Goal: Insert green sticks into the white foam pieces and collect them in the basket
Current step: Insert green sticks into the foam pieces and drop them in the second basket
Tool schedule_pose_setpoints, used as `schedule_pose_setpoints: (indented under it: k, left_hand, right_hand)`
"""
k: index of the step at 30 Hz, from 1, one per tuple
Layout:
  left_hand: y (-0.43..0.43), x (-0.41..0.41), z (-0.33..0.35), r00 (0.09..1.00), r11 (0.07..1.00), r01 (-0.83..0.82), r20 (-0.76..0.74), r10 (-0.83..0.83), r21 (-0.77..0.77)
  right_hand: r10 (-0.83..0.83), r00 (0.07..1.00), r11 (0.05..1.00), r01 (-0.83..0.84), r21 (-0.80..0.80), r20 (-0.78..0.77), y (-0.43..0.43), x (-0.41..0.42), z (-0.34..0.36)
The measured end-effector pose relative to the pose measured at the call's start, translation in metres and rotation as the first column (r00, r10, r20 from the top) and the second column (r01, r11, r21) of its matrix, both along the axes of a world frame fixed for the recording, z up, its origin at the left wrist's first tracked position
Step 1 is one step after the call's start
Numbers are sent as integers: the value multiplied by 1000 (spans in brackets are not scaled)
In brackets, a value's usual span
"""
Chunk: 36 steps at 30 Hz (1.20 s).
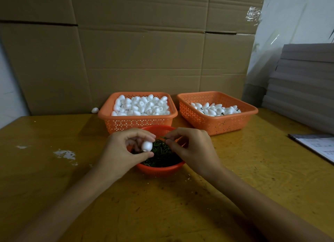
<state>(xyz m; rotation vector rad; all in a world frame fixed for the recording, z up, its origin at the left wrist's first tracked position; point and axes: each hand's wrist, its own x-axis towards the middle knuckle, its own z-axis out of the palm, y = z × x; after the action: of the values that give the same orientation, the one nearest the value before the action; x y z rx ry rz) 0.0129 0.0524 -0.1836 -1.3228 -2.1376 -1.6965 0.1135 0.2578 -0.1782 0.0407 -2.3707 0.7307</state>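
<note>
Here, my left hand pinches a white foam piece, my right hand a green stick, above a red bowl of sticks. Beyond, left basket holds plain foam; right basket, pieces with sticks.

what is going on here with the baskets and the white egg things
A person is fitting sticks into foam at a wooden table. The left hand holds a white foam egg over the round red basket of green sticks. The right hand pinches a single stick beside it, not yet inserted. The left orange basket is full of plain eggs; the right orange basket holds stuck ones.
</note>
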Motion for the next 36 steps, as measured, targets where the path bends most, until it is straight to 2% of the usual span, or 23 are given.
schedule_pose_setpoints:
  k: [14,25,31,36]
  left_hand:
    - [-4,-2,5,1000,996,-10,21,8,84]
    - [-3,-2,3,999,997,39,27,-41,72]
    - [-3,-3,3,1000,991,-24,-5,25,129]
    - [-4,-4,4,990,994,-59,-121,69,90]
  right_hand:
    - [3,1000,1000,-3,-2,-6,1,-1,-1]
    - [8,1000,1000,-8,8,1,0,-1,-1]
    - [6,1000,1000,-7,9,9,-1,0,0]
    - [15,1000,999,-15,44,10,-3,1,-1]
